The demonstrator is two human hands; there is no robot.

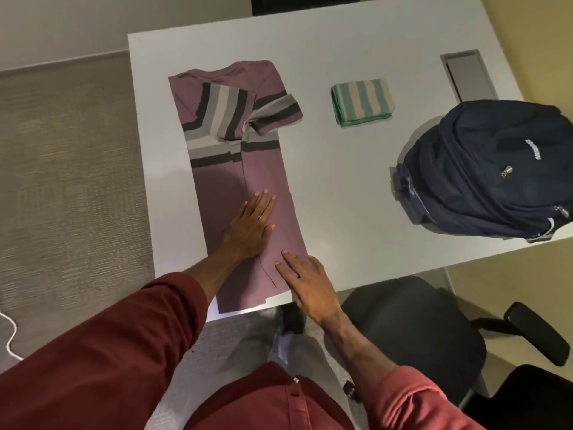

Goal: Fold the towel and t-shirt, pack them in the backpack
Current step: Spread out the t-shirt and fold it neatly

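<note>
A mauve t-shirt with grey, white and dark stripes lies lengthwise on the white table, both sides folded inward into a long strip; one striped sleeve sticks out to the right. My left hand presses flat on the shirt's lower half, fingers straight. My right hand lies flat on the shirt's right hem edge near the table's front. A folded green-and-white striped towel sits to the right of the shirt. The dark blue backpack lies at the table's right side, its zip looking closed.
A grey cable hatch is set in the table behind the backpack. A black office chair stands under the table's front right edge. A white cord lies on the carpet at left.
</note>
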